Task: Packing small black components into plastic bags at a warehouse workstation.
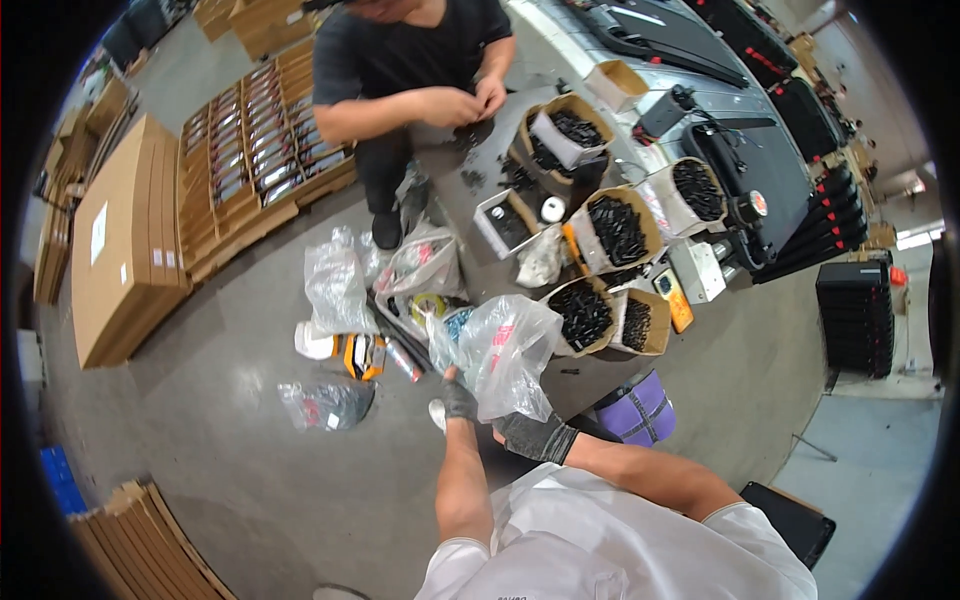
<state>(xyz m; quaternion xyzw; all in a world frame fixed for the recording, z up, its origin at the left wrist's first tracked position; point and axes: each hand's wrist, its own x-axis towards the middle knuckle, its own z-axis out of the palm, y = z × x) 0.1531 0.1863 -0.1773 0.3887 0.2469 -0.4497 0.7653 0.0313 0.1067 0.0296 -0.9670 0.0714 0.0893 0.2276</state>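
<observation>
A clear plastic bag (pixel 508 350) with red print spreads out in front of me. My left hand (pixel 458 400), in a grey glove with bare fingertips, is closed on its left lower edge. My right hand (pixel 537 436), gloved the same way, grips the bag's near edge; its fingers are partly hidden by the plastic. Just beyond the bag stands a carton (pixel 578 350) full of small black parts. Left of it, a large open plastic bag (pixel 430 265) holds mixed items, among them a yellow-green roll (pixel 428 306).
Across from me a person in black (pixel 410 60) handles something small. Several cartons of black parts (pixel 618 228) crowd the low table. On the floor lie a filled plastic bag (pixel 335 405) and an orange-black item (pixel 364 356). A purple pad (pixel 637 408) sits right; cardboard stacks (pixel 125 250) stand left.
</observation>
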